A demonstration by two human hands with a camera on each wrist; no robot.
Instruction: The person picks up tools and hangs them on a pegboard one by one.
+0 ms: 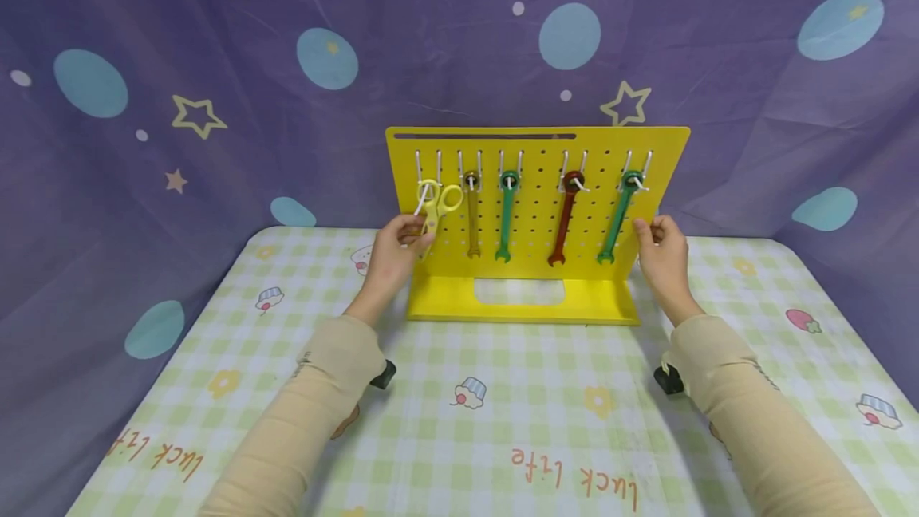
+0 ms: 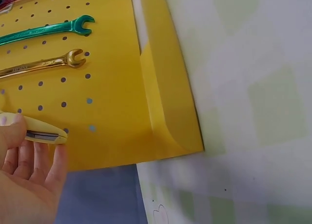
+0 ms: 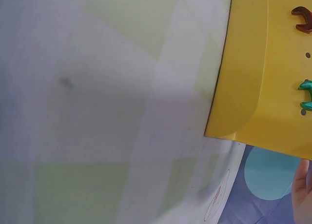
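A yellow pegboard (image 1: 533,263) stands upright on the table. My left hand (image 1: 391,258) is at its left side, where it pinches the lower end of the yellow scissors (image 1: 432,215); their handle loops are up at the leftmost white hook. In the left wrist view the thumb lies over the scissors (image 2: 46,128), with the fingers beneath. At the opposite side my right hand (image 1: 664,258) grips the board's right edge, thumb in front; its other fingers are partly hidden. To the right of the scissors hang a gold wrench (image 1: 473,222), a green wrench (image 1: 506,218), a red wrench (image 1: 565,222) and another green wrench (image 1: 621,218).
The board's base ledge (image 1: 441,301) juts toward me, with a cutout in its middle. A checked tablecloth (image 1: 546,389) covers the table. Behind it hangs a purple curtain (image 1: 445,38) with stars and blue spots.
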